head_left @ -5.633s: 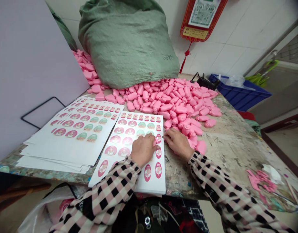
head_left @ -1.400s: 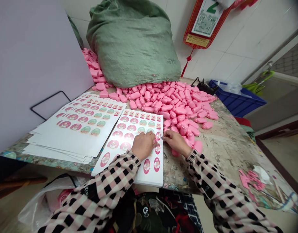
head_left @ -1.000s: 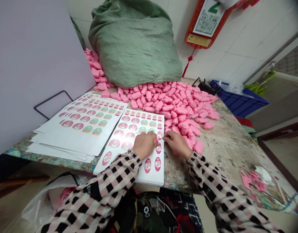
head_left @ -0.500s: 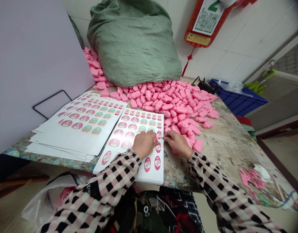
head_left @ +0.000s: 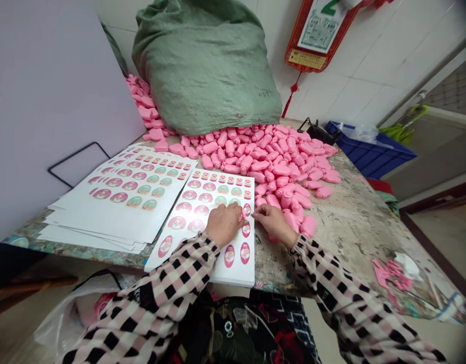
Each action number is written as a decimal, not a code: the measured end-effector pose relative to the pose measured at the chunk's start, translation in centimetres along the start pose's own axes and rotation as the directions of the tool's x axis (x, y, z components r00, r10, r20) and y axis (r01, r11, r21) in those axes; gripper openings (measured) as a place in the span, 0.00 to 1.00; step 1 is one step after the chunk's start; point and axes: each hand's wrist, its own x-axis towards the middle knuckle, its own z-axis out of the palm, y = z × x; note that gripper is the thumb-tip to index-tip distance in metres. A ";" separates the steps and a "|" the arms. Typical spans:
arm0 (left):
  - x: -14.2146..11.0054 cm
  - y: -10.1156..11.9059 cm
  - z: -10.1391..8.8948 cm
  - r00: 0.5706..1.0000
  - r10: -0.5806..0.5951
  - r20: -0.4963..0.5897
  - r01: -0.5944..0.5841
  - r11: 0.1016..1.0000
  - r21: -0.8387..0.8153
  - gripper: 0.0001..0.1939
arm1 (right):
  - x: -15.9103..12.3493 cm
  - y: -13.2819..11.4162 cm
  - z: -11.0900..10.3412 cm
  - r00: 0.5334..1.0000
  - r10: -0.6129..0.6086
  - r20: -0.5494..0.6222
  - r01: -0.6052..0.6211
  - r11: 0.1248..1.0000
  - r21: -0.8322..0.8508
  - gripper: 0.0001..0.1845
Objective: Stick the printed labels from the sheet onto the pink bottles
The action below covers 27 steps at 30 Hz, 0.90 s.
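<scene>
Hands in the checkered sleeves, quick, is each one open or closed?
Bare left hand: closed on a small pink piece.
Bare right hand: fingers pinched closed; anything held is too small to tell.

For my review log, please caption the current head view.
Two hands work at a sticker sheet beside heaped pink bottle-shaped pieces and a green sack.

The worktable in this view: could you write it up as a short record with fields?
Left hand: over printed label sheets, small pink piece at fingertips
Right hand: fingertips pinched by the sheets' edge; anything held is too small to identify
Left side: fanned paper stack
Behind: pink bottle-shaped pieces, green sack
</scene>
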 end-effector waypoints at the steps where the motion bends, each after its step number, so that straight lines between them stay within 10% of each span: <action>1: 0.0 0.0 0.0 1.000 -0.001 0.000 0.001 1.000 0.000 0.16 | -0.1 0.0 0.1 1.000 0.008 -0.006 -0.008 1.000 0.002 0.09; 27: -0.2 0.1 -0.3 1.000 -0.002 0.021 0.002 0.999 -0.042 0.16 | -1.0 -1.8 -0.8 0.998 0.004 -0.062 -0.014 0.985 -0.175 0.08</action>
